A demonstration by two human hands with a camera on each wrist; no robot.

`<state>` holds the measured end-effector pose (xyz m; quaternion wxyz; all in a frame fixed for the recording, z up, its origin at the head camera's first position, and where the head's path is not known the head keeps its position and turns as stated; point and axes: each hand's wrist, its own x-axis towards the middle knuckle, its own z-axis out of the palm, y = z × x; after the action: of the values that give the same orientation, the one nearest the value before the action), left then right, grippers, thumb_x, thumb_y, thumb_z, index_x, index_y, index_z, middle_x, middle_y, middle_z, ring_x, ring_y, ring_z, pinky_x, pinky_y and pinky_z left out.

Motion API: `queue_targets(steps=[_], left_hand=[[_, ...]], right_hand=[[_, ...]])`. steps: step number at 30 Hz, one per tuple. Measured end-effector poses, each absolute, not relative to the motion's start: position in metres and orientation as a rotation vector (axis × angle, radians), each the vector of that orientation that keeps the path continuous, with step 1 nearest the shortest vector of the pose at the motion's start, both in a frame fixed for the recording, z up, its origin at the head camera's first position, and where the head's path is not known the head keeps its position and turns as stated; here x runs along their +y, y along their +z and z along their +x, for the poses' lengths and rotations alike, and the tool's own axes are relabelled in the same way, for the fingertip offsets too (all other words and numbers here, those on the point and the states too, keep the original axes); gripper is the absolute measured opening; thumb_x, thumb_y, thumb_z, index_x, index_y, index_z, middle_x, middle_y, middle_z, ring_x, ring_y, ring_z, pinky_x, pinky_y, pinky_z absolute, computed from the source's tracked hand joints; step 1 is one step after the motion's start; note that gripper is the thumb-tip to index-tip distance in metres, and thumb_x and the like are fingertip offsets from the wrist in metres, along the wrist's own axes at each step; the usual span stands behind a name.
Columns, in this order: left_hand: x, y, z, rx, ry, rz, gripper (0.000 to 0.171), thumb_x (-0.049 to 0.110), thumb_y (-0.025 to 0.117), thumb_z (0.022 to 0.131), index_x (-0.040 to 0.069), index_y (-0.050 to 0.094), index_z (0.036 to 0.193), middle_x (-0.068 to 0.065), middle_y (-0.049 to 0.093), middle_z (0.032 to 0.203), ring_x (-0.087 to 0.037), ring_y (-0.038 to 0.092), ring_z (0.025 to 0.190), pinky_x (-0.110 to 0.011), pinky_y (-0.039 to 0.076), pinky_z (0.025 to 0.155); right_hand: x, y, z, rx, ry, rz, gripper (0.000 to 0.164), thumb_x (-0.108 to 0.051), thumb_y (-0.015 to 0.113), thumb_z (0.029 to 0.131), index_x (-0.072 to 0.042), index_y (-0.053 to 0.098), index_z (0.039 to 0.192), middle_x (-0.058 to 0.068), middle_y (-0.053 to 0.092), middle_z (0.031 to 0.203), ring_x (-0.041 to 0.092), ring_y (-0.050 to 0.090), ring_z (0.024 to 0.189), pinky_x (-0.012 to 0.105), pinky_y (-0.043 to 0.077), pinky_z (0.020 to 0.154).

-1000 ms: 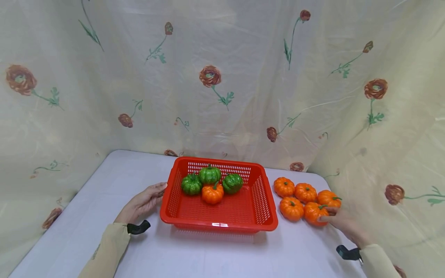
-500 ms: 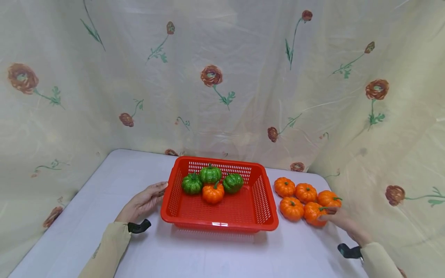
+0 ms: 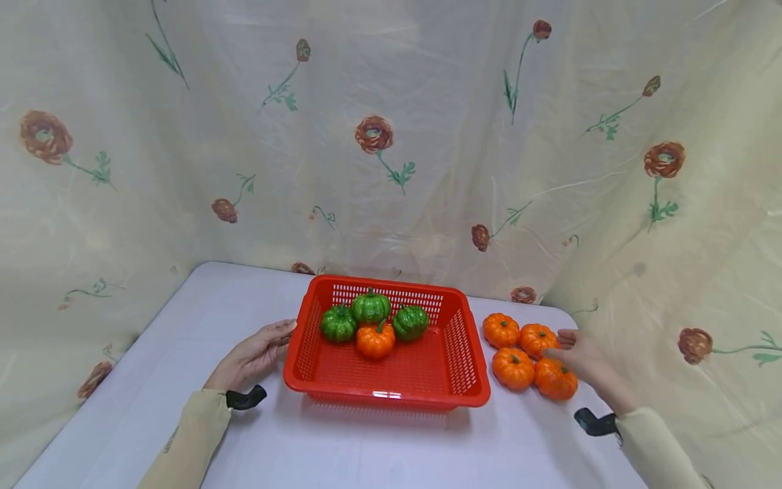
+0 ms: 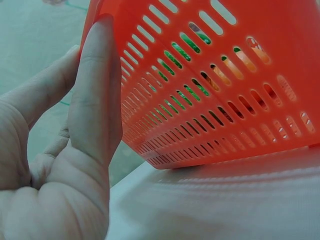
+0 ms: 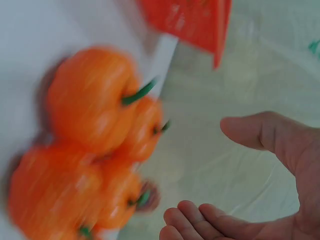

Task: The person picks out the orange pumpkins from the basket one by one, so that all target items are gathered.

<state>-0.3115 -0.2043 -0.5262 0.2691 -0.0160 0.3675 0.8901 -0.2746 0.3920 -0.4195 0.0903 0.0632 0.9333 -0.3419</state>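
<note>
On the table stands a red slotted basket [image 3: 386, 399] with several green pumpkins [image 3: 339, 323] and one orange pumpkin [image 3: 375, 340] inside. My left hand [image 3: 256, 353] pinches its left rim; in the left wrist view the thumb [image 4: 92, 95] lies against the outer wall [image 4: 210, 135]. Right of the basket, several small orange pumpkins [image 3: 513, 369] sit close together. My right hand [image 3: 589, 367] is over their right side, thumb and fingers spread apart. In the right wrist view nothing shows between the thumb [image 5: 250, 131] and fingers [image 5: 192, 222]. The spot beneath this hand is hidden.
A white table [image 3: 342, 455] carries everything. Behind it and along both sides hangs a pale flower-printed curtain [image 3: 427, 224], close to the back and right table edges. A dark wrist mount sits on each forearm.
My right hand has moved left and away from me, uncovering the front right orange pumpkin. The rearmost right pumpkin, visible before, no longer shows. The left hand and basket stay put.
</note>
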Motion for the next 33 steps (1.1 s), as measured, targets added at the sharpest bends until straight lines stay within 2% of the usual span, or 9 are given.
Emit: queue_targets(steps=[7, 14, 19, 26, 33], left_hand=[[-0.206, -0.526, -0.312, 1.02, 2.386, -0.018, 0.027, 0.012, 0.051, 0.1, 0.008, 0.053, 0.127, -0.009, 0.063, 0.122, -0.02, 0.066, 0.108, -0.03, 0.053, 0.096], [-0.206, -0.524, -0.313, 1.059, 2.4, -0.074, 0.035, 0.014, 0.056, 0.098, 0.008, 0.048, 0.131, -0.009, 0.062, 0.124, -0.02, 0.065, 0.11, -0.03, 0.052, 0.097], [-0.203, -0.524, -0.314, 1.106, 2.385, -0.029, 0.038, 0.012, 0.054, 0.099, 0.006, 0.042, 0.134, -0.01, 0.062, 0.123, -0.019, 0.065, 0.108, -0.03, 0.054, 0.095], [-0.203, -0.527, -0.313, 1.053, 2.403, -0.083, 0.053, 0.014, 0.058, 0.096, 0.007, 0.035, 0.143, -0.01, 0.061, 0.126, -0.021, 0.065, 0.111, -0.031, 0.053, 0.095], [-0.204, -0.528, -0.315, 1.075, 2.385, -0.028, 0.042, 0.012, 0.056, 0.097, 0.005, 0.041, 0.136, -0.01, 0.063, 0.122, -0.02, 0.066, 0.107, -0.03, 0.055, 0.093]], right_hand=[[0.335, -0.4, -0.285, 2.809, -1.139, 0.018, 0.073, -0.032, 0.065, 0.092, 0.012, 0.032, 0.14, 0.034, 0.043, 0.14, 0.045, 0.046, 0.126, 0.051, 0.046, 0.104], [0.267, -0.392, -0.305, 2.726, -1.17, -0.117, 0.07, -0.029, 0.069, 0.089, 0.007, 0.037, 0.141, 0.027, 0.046, 0.141, 0.04, 0.049, 0.128, 0.048, 0.048, 0.104], [0.221, -0.4, -0.314, 2.618, -1.193, -0.195, 0.07, -0.027, 0.072, 0.086, 0.004, 0.041, 0.14, 0.024, 0.05, 0.139, 0.035, 0.052, 0.125, 0.045, 0.049, 0.104], [0.172, -0.419, -0.32, 2.602, -1.094, -0.328, 0.066, -0.022, 0.077, 0.081, 0.006, 0.049, 0.134, 0.021, 0.059, 0.13, 0.032, 0.057, 0.12, 0.043, 0.049, 0.104], [0.143, -0.438, -0.326, 2.559, -1.052, -0.372, 0.07, -0.017, 0.079, 0.078, 0.007, 0.047, 0.136, 0.021, 0.055, 0.134, 0.033, 0.051, 0.127, 0.045, 0.044, 0.109]])
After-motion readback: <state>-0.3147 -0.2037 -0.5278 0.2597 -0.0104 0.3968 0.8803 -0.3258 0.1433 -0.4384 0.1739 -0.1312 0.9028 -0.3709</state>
